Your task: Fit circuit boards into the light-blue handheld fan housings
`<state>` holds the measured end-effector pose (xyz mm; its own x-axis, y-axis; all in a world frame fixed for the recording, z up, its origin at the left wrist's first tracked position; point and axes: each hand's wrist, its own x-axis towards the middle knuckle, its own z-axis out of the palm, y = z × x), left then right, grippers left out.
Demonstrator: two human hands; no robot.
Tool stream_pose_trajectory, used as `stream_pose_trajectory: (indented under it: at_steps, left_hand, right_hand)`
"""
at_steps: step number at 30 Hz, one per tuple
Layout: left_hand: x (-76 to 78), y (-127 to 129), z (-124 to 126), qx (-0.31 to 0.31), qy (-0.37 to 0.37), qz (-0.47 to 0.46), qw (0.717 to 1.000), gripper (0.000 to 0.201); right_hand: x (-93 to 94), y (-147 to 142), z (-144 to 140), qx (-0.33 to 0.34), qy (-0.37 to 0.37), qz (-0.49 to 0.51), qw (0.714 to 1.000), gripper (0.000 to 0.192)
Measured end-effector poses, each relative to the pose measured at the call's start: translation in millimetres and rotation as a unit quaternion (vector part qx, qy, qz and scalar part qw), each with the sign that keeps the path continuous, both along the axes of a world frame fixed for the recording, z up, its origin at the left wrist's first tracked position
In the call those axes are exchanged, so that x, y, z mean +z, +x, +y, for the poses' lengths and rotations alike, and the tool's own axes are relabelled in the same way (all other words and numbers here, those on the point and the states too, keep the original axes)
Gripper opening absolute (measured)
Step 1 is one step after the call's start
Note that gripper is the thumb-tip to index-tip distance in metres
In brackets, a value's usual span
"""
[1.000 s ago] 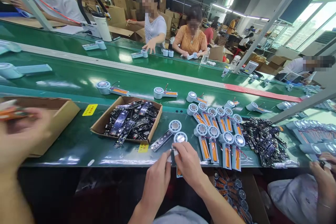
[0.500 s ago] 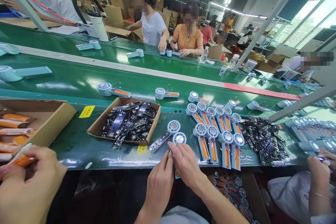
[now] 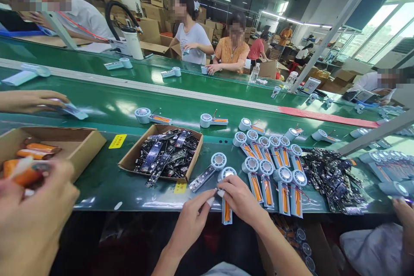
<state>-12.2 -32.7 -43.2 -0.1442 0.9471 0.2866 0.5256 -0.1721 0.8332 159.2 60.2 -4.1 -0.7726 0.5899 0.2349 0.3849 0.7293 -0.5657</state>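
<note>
1. Our right hand [image 3: 241, 200] lies over a small fan part [image 3: 226, 194] at the near edge of the green surface [image 3: 97, 181]. The fingers are bent and press on it, so it stays put while we work.

2. Our left hand [image 3: 194, 217] comes in from the side. Its finger and thumb pinch together by a tiny white bit next to the fan's round head. We cannot tell just what they pinch.

3. The fan part lies flat, round head away from us and orange strip toward us, its tail end over the edge. That keeps it close to both hands.

4. One more fan piece with a dark board [image 3: 207, 171] lies just beside it, to the left, easy to reach.

5. A cardboard box of dark boards [image 3: 164, 153] sits to the left of our hands, so we can grab from it.

6. Rows of fan parts with orange strips [image 3: 274, 172] lie side by side on the right, all turned the same way, neat.

7. A heap of loose dark boards [image 3: 330, 177] lies past those rows.

8. A co-worker's hand [image 3: 29, 220] at far left holds something orange near another box [image 3: 77, 146].
</note>
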Motion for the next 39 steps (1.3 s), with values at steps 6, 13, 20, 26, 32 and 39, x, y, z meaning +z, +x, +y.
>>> stream_pose_trajectory:
  at_steps: [6,13,20,26,32,39]
  left_hand:
    - [1.5,-7,2,-0.032,-0.033,-0.035,0.998,0.032]
    - [-4.5,-1,4,-0.004,-0.022,-0.059,0.998,0.033]
    - [15.8,17,-4,0.044,-0.065,-0.122,0.989,0.033]
    - [9.8,25,-11,0.066,-0.112,-0.216,0.968,0.036]
    - [-3.1,25,14,0.058,-0.19,-0.221,0.955,0.042]
    - [-1.3,26,25,-0.044,-0.241,-0.375,0.894,0.045]
  right_hand:
    - [-3.9,4,12,0.06,-0.023,0.043,0.997,0.017]
    - [-9.5,-1,5,0.003,0.041,0.041,0.998,0.017]
    - [13.4,0,-11,-0.073,-0.092,-0.006,0.993,0.018]
    - [-6.4,2,-15,-0.155,-0.367,0.157,0.903,0.03]
    - [-11.5,-1,-11,-0.091,-0.463,0.212,0.856,0.034]
    - [-12.6,8,-16,-0.045,-0.456,0.257,0.851,0.039]
